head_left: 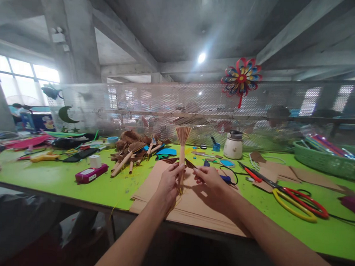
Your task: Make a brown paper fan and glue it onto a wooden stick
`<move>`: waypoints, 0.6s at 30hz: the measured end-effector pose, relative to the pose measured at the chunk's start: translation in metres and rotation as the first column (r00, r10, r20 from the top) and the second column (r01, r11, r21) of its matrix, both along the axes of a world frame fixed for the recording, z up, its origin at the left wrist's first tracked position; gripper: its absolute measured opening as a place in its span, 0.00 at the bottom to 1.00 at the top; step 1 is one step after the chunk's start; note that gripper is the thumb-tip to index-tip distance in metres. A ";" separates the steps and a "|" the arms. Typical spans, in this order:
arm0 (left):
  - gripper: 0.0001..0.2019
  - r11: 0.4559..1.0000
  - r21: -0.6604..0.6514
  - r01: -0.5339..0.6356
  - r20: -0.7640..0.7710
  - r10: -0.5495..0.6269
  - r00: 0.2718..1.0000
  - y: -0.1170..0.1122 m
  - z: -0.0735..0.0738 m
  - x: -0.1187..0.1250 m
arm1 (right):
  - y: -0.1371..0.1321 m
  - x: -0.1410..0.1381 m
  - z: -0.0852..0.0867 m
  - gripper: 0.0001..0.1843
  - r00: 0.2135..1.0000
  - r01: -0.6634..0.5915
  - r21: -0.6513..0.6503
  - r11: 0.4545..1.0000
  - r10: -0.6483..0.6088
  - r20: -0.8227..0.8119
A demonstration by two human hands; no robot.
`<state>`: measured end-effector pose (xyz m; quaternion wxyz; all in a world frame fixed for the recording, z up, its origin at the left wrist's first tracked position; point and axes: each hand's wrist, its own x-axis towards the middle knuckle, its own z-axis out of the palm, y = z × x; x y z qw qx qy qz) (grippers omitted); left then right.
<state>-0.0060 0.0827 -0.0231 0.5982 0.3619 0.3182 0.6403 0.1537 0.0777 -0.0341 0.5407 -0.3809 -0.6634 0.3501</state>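
Observation:
My left hand (169, 183) is closed round the stem of a small brown paper broom (182, 138), held upright with its fringed fan on top. My right hand (208, 181) is beside it with fingers curled, its fingertips pinched close to the stem's lower part; whether they hold anything is hidden. Both hands hover over a stack of brown paper sheets (188, 207) on the green table (62, 178).
A pile of finished brown paper brooms (131, 152) lies behind left. Red and yellow scissors (293, 194) lie to the right, near a green basket (327, 160). A white jar (233, 146), tape roll (94, 161), pink box (91, 173) and mesh screen (179, 105) stand behind.

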 end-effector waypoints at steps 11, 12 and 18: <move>0.14 0.999 -0.003 -0.039 0.061 0.039 0.997 0.003 -0.001 -0.003 | 0.024 0.005 -0.002 0.07 0.995 0.082 -0.137 0.987 -0.089 -0.047; 0.14 0.999 -0.010 -0.044 0.065 0.044 0.997 0.003 -0.001 -0.003 | 0.025 0.005 -0.003 0.06 0.996 0.082 -0.126 0.989 -0.086 -0.024; 0.12 0.991 -0.031 -0.133 -0.077 0.130 0.988 0.002 -0.004 -0.003 | 0.015 0.003 -0.003 0.06 0.993 0.072 -0.009 0.997 -0.071 0.097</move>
